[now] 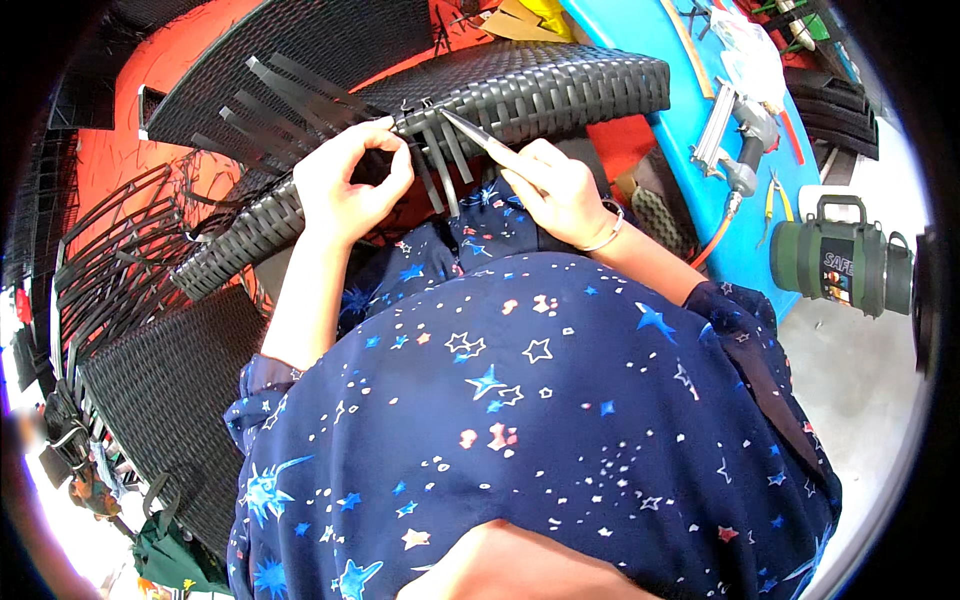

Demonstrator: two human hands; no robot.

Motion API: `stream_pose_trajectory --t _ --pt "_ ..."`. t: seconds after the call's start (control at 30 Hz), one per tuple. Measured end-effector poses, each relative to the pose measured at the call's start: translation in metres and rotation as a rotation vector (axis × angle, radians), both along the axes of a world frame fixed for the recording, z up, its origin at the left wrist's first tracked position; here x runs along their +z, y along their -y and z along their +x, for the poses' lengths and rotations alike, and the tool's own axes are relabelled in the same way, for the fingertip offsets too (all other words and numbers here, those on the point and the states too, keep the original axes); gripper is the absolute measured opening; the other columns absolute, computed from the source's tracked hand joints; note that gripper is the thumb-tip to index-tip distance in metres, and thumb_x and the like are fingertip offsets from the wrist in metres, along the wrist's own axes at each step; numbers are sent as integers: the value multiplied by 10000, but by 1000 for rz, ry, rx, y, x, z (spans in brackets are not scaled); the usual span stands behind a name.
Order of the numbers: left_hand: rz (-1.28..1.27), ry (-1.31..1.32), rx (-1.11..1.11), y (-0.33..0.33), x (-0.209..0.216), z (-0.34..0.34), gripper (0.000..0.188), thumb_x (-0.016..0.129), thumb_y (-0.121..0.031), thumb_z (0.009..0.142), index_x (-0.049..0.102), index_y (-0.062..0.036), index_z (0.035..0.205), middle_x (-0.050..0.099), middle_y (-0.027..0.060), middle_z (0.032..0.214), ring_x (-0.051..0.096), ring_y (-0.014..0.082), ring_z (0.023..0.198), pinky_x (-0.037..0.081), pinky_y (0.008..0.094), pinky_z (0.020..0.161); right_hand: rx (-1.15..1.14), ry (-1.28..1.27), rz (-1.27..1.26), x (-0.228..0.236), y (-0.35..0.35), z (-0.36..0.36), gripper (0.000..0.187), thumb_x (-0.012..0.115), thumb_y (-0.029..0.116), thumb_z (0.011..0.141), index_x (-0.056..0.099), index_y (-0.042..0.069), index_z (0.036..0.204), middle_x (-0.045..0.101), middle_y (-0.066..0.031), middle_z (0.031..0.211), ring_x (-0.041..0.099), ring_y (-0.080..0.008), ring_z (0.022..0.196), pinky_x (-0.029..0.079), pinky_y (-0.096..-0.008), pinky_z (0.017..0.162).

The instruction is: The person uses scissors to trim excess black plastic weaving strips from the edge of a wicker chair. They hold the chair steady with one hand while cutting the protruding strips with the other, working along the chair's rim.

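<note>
A curved black wicker panel [555, 95] with a thick woven edge lies across my lap. Loose flat strips [440, 160] hang from the middle of that edge, and more strips [290, 100] stick up behind my left hand. My left hand [350, 180] is closed at the edge, thumb and forefinger curled into a ring; what its fingertips pinch is hidden. In my right hand [562, 195] is a slim pointed metal tool [470, 130], its tip against the woven edge beside the hanging strips. A bracelet circles my right wrist.
To the right, a blue table [715, 225] bears an air stapler [740, 135] with an orange hose, yellow-handled pliers [775, 200] and a clear plastic bag [750, 60]. A green cylindrical speaker [840, 255] stands beside it. Black wicker pieces [170, 390] and bundled strips [120, 260] lie left.
</note>
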State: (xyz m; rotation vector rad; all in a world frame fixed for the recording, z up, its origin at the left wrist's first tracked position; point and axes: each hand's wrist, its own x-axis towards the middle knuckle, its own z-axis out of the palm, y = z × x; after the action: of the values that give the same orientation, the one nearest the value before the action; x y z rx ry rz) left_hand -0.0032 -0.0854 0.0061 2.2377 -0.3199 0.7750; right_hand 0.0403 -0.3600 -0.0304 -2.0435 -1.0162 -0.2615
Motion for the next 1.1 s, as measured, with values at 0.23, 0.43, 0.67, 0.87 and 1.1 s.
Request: stream_pose_trajectory --t 0.23,0.43,0.67,0.87,1.1 --pt "-25 54 -9 0 -6 -1 131 796 -72 760 713 -56 860 761 98 886 778 250 932 607 340 826 -173 -422 -7 13 7 -15 323 808 216 883 571 42 747 529 -77 697 513 -152 580 444 -324 556" --pt "-44 78 -19 -2 -6 -3 118 769 -27 790 706 -28 891 754 107 897 771 251 907 601 340 825 -76 -475 -508 11 -1 -7 487 722 477 881 678 20 719 631 -205 668 645 -406 636 527 -475 644" --pt "211 -71 -35 -5 16 -14 726 903 -227 732 577 -40 1353 586 162 1417 570 331 1317 469 428 1103 -113 -768 -469 7 -19 -6 423 666 439 921 775 41 826 668 -248 731 686 -422 723 529 -476 685" --pt "602 -211 134 -18 5 -28 999 921 -216 612 469 -138 1499 495 88 1528 459 278 1430 323 467 1207 -59 -937 -338 1 -20 -5 414 711 368 941 702 6 740 573 -135 569 538 -227 511 464 -400 569" --pt "523 -43 107 -37 32 31 858 884 -126 632 561 -135 1427 633 104 1314 617 315 1200 477 438 1063 26 -1362 94 30 -51 23 462 667 218 1011 548 95 583 462 26 490 391 -76 387 292 -281 404"
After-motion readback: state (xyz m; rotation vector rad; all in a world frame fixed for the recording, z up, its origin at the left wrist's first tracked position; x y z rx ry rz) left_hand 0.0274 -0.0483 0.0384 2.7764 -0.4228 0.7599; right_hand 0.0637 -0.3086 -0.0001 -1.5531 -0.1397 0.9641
